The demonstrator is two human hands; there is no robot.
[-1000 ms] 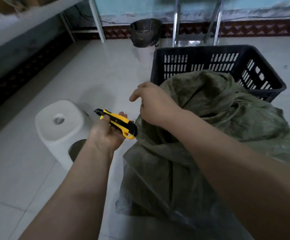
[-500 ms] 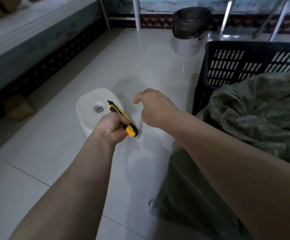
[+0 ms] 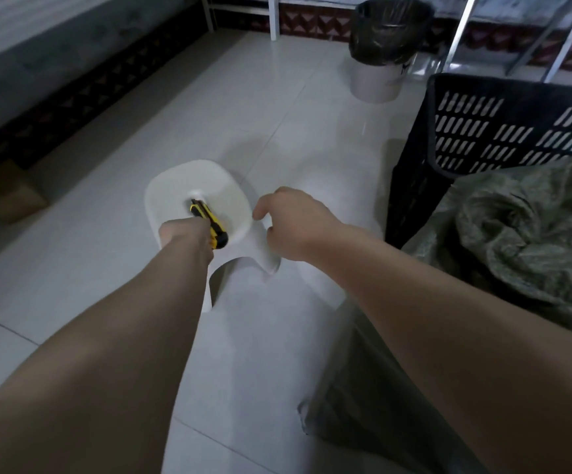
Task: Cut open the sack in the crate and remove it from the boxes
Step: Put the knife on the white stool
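The left hand grips the utility knife over the white stool; the empty, loosely curled right hand is nearer the sack

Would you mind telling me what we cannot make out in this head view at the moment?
- Boxes: none visible; the sack covers whatever is inside the crate.
- Knife blade: too small and dark to tell whether it is out.
- Left hand fingers: hidden behind the wrist, though it grips the knife over the stool.
- Sack cut: no slit visible; the right forearm and frame edge hide much of it.
- Right hand: fingertips curl under, out of sight.
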